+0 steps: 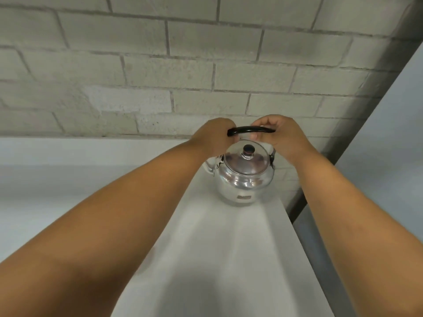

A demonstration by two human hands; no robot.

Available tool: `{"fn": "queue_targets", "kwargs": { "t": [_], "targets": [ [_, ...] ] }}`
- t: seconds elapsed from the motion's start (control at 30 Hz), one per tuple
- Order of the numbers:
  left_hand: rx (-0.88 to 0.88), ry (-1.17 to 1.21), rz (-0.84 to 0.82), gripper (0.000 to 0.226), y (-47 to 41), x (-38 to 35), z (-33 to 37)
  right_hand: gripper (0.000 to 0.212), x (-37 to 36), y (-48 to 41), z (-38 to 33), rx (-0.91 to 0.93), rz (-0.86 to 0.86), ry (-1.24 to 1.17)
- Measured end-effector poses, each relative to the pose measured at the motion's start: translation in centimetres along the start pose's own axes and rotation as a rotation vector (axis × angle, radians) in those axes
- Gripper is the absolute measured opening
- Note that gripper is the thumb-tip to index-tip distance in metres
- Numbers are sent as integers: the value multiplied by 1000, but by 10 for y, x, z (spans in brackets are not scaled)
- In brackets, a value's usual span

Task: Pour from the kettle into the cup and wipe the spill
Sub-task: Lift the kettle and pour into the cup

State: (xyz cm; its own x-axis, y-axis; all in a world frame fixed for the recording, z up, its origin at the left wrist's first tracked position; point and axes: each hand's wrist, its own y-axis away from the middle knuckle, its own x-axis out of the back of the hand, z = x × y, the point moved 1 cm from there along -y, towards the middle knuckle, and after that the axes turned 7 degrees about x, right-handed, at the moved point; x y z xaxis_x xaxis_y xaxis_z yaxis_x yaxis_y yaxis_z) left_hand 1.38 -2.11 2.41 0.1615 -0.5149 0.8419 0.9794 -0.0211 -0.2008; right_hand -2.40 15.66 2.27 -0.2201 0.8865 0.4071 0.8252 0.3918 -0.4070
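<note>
Kettle on narrow shelf, both hands at the handle

Kettle (246, 175): polished metal, round-bodied, lid seated with a dark knob on top. Stands upright at the far end of a pale narrow shelf (217, 248), close to the block wall (160, 65) behind it. Spout points to the person's left; handle (250, 129), black and arched, stands raised over the lid, across the view.

Left hand (214, 137): fingers clenched round the left end of the handle, knuckles toward the camera. Judged the carrying grip, placed at the spout side.

Right hand (278, 136): fingers (258, 123) curled over the right end of the handle, thumb side near the lid. Whether they bear weight or only steady the arch cannot be told.

Position: kettle base looks to rest on the shelf; lift not yet evident. Two hands at opposite ends probably keep the swinging handle upright and the body level, so nothing slops from the spout while it comes off a high, narrow ledge.

Cup: not in view. Cloth: not in view. Spill: none seen.

Stage, as judged: fetching the kettle; pouring and wiping both remain.
</note>
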Motion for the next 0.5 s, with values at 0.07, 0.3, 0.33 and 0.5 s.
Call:
{"fn": "queue_targets", "kwargs": {
  "t": [0.07,0.3,0.33,0.5],
  "targets": [
    [-22,29,-41,14,21,25,6,27,-2,7,-28,37,13,1],
    [100,255,-81,48,130,92,-29,28,-29,52,-111,137,25,107],
    [117,284,-69,48,150,97,-42,29,-34,61,-120,154,21,119],
    [251,365,-28,49,246,91,-115,28,-63,101,-162,143,-31,125]
  ]
}}
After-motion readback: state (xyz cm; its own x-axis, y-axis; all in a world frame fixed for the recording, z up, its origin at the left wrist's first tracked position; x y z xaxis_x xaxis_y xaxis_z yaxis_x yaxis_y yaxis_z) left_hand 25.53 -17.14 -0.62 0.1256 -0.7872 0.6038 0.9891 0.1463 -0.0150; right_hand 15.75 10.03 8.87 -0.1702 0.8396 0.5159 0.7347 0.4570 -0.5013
